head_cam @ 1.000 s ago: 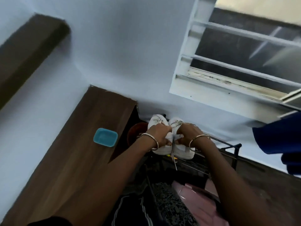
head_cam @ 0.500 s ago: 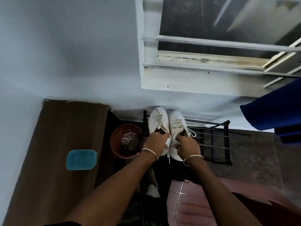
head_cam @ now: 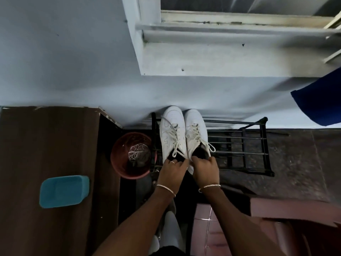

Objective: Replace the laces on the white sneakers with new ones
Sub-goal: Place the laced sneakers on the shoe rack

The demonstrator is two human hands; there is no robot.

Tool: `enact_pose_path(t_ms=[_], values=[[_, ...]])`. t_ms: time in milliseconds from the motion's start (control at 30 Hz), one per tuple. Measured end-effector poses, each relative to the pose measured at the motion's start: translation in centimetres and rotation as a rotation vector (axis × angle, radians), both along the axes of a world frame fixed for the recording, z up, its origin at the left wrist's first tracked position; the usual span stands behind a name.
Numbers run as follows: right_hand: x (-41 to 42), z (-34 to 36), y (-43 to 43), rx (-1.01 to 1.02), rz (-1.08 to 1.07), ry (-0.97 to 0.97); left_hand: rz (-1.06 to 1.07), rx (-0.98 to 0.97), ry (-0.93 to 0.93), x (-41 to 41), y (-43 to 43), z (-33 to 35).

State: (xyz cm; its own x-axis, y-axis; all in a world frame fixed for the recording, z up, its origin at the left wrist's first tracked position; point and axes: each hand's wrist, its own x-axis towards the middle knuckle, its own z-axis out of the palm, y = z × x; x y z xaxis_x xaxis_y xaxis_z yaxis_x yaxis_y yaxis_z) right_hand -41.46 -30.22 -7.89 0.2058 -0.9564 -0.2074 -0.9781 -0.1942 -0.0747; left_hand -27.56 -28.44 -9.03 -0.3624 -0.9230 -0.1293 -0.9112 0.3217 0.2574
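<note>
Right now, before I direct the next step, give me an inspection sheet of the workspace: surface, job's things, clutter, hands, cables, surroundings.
Surface: black metal rack against the wall; the sneakers lie across its left end.
Job's things: left sneaker and right sneaker side by side, toes to the wall, laces threaded in both.
Clutter: reddish bowl left of the rack holding a white tangle, maybe laces; blue tub on the brown cabinet.
Hands: left hand grips the left sneaker's heel; right hand grips the right sneaker's heel.
Cables: nothing seen.
Surroundings: pale wall, window frame, blue cloth at right.
</note>
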Motion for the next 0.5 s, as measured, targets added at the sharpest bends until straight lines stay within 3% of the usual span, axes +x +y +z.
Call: enact_pose_path(t_ms=[300, 500], values=[[-0.1, -5.9, 1.1, -0.030, -0.022, -0.084, 0.007, -0.008, 0.013, 0.4, -1.1, -3.8], [-0.2, -7.7, 1.5, -0.017, -0.017, -0.084, 0.030, 0.104, 0.074, 0.4, -0.6, -6.2]])
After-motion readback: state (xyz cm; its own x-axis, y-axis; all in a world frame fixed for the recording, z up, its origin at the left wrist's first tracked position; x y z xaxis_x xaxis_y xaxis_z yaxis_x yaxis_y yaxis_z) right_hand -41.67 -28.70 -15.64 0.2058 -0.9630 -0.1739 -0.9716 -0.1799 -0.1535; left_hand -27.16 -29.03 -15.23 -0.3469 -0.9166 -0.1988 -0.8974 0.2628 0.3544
